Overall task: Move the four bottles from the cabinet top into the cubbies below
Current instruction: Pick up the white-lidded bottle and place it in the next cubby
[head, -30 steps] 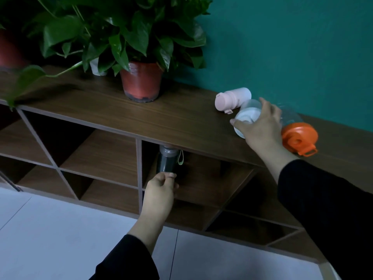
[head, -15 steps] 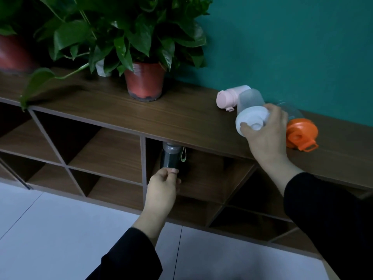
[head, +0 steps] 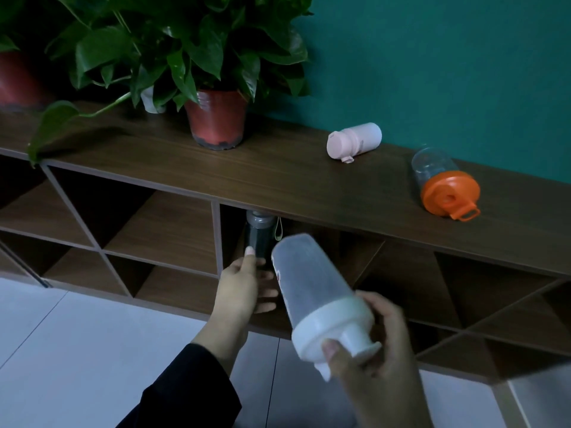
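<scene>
My right hand [head: 375,362] grips a translucent bottle with a white lid [head: 312,291] by its lid end, held tilted in front of the cubbies, base pointing up toward the cabinet. My left hand [head: 242,284] holds the lower part of a dark grey bottle [head: 258,236] standing upright in a cubby just under the wooden cabinet top [head: 278,177]. On the cabinet top a pink bottle [head: 353,140] lies on its side near the wall. To its right lies a clear bottle with an orange lid [head: 443,182].
Two potted plants [head: 216,118] stand on the cabinet top's left part, leaves hanging over the edge. Wooden cubbies [head: 160,223] with slanted dividers run along the cabinet front. A teal wall is behind and a pale tiled floor [head: 92,350] lies below.
My right hand lifted the white-lidded bottle off the cabinet top and brought it down in front of the cubbies. My left hand stays on the dark bottle in the cubby.
</scene>
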